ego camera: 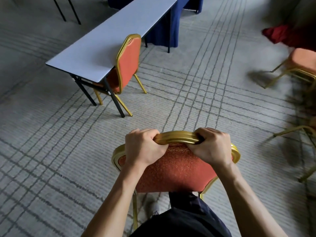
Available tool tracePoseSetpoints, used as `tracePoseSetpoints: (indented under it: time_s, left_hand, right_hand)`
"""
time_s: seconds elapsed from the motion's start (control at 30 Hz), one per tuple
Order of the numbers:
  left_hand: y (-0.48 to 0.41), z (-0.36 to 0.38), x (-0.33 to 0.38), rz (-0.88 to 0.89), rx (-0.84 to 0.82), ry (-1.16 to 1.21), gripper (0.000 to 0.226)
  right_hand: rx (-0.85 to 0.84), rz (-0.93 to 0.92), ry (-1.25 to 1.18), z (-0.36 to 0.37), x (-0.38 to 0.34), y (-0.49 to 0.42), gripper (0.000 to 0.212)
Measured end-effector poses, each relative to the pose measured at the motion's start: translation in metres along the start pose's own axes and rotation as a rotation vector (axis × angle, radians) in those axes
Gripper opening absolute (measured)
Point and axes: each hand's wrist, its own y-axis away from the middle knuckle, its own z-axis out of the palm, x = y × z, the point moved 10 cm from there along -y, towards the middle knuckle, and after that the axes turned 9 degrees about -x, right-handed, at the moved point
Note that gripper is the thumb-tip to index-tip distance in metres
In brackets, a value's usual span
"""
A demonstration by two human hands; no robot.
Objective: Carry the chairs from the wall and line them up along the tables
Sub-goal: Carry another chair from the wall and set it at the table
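Observation:
A banquet chair [174,170] with orange upholstery and a gold frame is right in front of me, its back towards me. My left hand [143,147] and my right hand [212,146] both grip the gold top rail of its backrest. Ahead on the left stands a long white folding table [109,38] with black legs. A second orange and gold chair [126,65] is tucked against the table's right side near its close end. My dark trouser leg and a white shoe show below the held chair.
More orange chairs [301,65] stand blurred at the right edge, with gold legs [290,132] lower down. A red cloth [280,34] lies at the far right. A blue-skirted table [179,19] is beyond the white one. Grey lined carpet lies between me and the table.

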Motion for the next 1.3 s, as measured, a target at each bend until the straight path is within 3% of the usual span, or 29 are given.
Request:
tracePoseSetpoints:
  time_s: [0.4, 0.8, 1.3]
  left_hand:
    - [-0.236, 0.085, -0.008, -0.008, -0.042, -0.061, 0.030]
    - [-0.439, 0.145, -0.017, -0.018, -0.029, -0.026, 0.037]
    - [-0.746, 0.237, -0.059, 0.016, -0.069, 0.022, 0.039]
  right_hand:
    - [-0.017, -0.033, -0.067, 0.052, 0.114, -0.227, 0.035]
    - [-0.014, -0.113, -0.064, 0.070, 0.195, -0.425, 0.031]
    - [-0.076, -0.057, -0.038, 0.138, 0.307, -0.718, 0.028]
